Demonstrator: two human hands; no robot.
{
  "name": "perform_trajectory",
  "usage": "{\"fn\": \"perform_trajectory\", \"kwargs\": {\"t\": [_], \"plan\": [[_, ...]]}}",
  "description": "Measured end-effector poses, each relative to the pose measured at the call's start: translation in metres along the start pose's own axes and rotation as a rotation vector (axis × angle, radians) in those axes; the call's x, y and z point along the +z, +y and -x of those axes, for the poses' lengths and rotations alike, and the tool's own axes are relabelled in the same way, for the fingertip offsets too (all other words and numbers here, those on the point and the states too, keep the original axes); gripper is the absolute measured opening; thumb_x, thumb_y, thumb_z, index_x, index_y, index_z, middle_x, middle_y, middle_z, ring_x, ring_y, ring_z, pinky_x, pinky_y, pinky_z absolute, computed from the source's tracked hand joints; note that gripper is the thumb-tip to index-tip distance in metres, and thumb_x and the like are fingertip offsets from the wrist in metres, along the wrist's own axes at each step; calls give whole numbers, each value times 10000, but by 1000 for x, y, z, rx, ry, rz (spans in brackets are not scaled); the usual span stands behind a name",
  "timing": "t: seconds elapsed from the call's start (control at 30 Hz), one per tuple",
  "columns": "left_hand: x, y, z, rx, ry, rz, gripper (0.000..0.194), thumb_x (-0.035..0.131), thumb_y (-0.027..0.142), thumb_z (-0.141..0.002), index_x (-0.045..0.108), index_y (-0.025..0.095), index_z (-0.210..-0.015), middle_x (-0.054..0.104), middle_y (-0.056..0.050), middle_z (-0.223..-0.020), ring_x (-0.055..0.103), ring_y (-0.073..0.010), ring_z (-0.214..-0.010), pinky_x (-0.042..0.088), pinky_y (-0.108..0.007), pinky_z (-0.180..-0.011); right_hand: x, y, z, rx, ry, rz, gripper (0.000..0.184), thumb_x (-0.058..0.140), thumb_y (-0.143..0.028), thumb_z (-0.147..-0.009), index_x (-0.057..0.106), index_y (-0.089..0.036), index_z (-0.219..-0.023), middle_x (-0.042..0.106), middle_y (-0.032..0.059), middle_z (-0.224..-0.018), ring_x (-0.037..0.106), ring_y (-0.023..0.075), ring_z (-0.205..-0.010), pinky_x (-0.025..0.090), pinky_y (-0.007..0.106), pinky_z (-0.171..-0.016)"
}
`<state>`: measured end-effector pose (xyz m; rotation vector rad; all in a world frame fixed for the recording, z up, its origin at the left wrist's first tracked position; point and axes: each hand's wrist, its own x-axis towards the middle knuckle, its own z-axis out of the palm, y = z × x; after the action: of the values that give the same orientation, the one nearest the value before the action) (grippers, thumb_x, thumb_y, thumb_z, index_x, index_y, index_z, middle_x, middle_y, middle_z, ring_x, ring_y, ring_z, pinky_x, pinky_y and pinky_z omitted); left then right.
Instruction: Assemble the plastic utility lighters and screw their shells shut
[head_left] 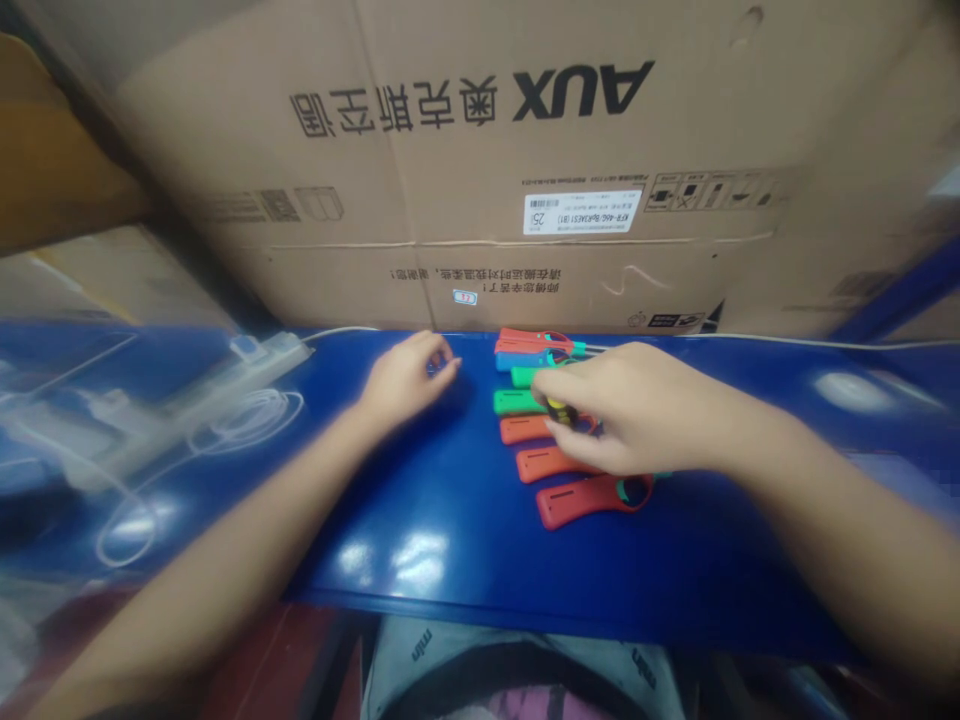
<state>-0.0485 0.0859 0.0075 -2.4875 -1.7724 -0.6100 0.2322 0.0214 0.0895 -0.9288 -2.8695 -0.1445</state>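
Several long-handled lighters lie in a row on the blue table (442,470). Their handles point left: a red lighter (525,341) and a blue lighter (514,361) at the far end, green ones (517,402) in the middle, then an orange lighter (547,463) and a red lighter (577,500) nearest me. My right hand (637,405) is over the middle lighters. Its thumb and fingers are closed around a small yellow and black thing (561,411), mostly hidden. To the left of the row, my left hand (409,375) is curled near the table; what it holds, if anything, is hidden.
A big cardboard box (465,210) with upside-down print stands along the table's back edge. On the left are a white power strip (270,360) and a coiled white cable (247,418), both blurred. A white cable (787,340) runs along the box's foot at right.
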Motion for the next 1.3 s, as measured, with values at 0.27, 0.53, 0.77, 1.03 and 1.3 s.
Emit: {"fn": "perform_trajectory", "kwargs": {"t": [0.27, 0.53, 0.77, 1.03, 1.3], "plan": [[12, 48, 28, 483, -208, 126, 287, 586, 451, -945, 663, 208, -1075, 666, -32, -1013, 661, -165, -824, 475, -255, -641, -3, -4, -1, 8, 9, -102, 160, 536, -331, -921, 555, -201, -830, 592, -14, -648, 419, 123, -515, 229, 257, -530], [22, 49, 31, 441, -253, 197, 284, 674, 424, -882, 695, 226, -1084, 686, -28, -1210, 703, -203, -942, 532, -283, -739, 12, 0, -6, 116, 217, -117, 178, 523, -332, -943, 573, -194, -1043, 692, 18, -803, 577, 160, -634, 317, 251, -595], [26, 51, 33, 428, -247, 244, 248, 691, 409, -866, 693, 214, -1019, 703, -25, -1111, 697, -191, -896, 524, -278, -717, 15, 5, -8, 125, 244, -225, 168, 544, -340, -930, 555, -198, -1018, 689, 3, -808, 557, 134, -591, 344, 244, -603], [27, 52, 34, 439, -265, 285, 247, 688, 425, -851, 678, 200, -952, 706, -20, -1055, 681, -180, -853, 501, -267, -694, 16, 0, -8, 128, 230, -209, 144, 553, -329, -914, 573, -200, -975, 665, -17, -729, 539, 129, -557, 324, 242, -579], [27, 53, 32, 436, -293, 307, 261, 685, 420, -850, 678, 199, -989, 701, -13, -1028, 671, -180, -867, 491, -271, -713, 17, 2, -9, 134, 292, -246, 122, 569, -304, -892, 557, -198, -951, 665, -20, -735, 559, 123, -564, 338, 242, -582]]}}
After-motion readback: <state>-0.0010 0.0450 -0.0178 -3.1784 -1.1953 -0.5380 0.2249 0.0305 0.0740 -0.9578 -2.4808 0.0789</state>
